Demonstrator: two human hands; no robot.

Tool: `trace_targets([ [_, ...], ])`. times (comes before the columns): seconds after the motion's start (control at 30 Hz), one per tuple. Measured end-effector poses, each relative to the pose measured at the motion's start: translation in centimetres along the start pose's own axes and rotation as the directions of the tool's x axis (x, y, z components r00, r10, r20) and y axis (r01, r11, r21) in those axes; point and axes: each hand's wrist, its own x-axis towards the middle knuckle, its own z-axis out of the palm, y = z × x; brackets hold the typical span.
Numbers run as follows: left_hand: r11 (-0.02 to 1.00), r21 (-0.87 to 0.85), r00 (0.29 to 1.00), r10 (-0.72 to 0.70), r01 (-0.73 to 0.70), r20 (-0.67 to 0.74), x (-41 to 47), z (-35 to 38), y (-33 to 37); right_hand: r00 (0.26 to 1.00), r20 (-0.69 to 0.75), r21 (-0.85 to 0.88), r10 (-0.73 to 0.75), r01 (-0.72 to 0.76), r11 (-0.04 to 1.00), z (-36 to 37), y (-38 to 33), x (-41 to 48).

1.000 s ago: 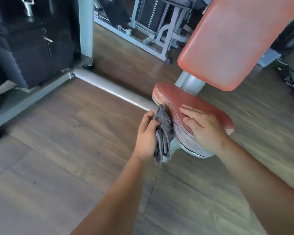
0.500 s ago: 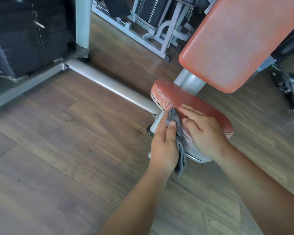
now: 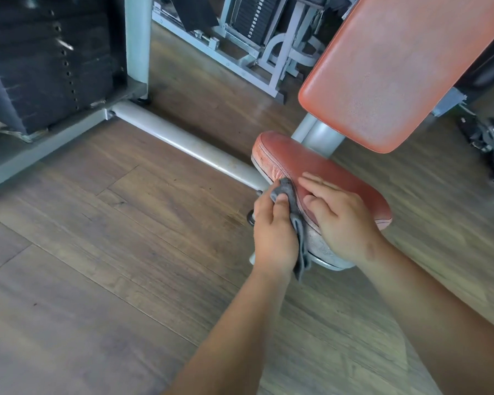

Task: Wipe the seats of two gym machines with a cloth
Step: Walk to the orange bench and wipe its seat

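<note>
A worn red padded seat [image 3: 303,163] of a gym machine sits low at centre right, with its red backrest [image 3: 397,67] tilted above it. My left hand [image 3: 274,235] grips a grey cloth [image 3: 285,195] and presses it against the seat's left side edge; the cloth's tail hangs down below the hand. My right hand [image 3: 342,220] lies flat, fingers spread, on top of the seat's near end and hides that part of the pad.
A grey steel tube [image 3: 183,141] runs along the wooden floor from the seat post to a black weight stack [image 3: 49,67] at upper left. Another grey machine frame [image 3: 254,52] stands behind. Black gear [image 3: 491,143] lies on the floor at the right.
My left hand with the cloth has slid from the seat's left side toward the near edge, closer to my right hand. My right hand has stayed flat on the seat.
</note>
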Motion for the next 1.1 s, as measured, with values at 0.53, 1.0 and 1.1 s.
trace_targets([
  [0.53, 0.989, -0.146, 0.999, -0.028, 0.035, 0.046, -4.4, -0.1, 0.3, 1.0, -0.005, -0.008, 0.005, -0.005, 1.0, 0.1, -0.1, 0.0],
  [1.0, 0.998, 0.039, 0.999, 0.042, -0.042, 0.009, -2.5, 0.1, 0.5, 1.0, -0.009, -0.004, 0.007, -0.007, 1.0, 0.1, -0.3, 0.0],
  [1.1, 0.996, 0.07, 0.999, 0.045, -0.046, 0.012, 0.4, 0.3, 0.4, 1.0, -0.003, 0.002, 0.006, -0.006, 1.0, 0.1, -0.4, -0.1],
])
